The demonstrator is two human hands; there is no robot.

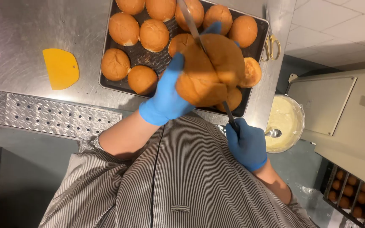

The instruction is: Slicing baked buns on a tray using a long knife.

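Left hand (165, 99) grips a bun (210, 69) above the tray (148, 59); right hand (246, 143) clasps a knife (191, 23) slicing it.

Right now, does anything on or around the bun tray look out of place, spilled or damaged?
Nothing looks spilled or damaged. The left hand holds a bun above the tray while the right hand draws a knife through it. Only the scissors sit near the counter's edge.
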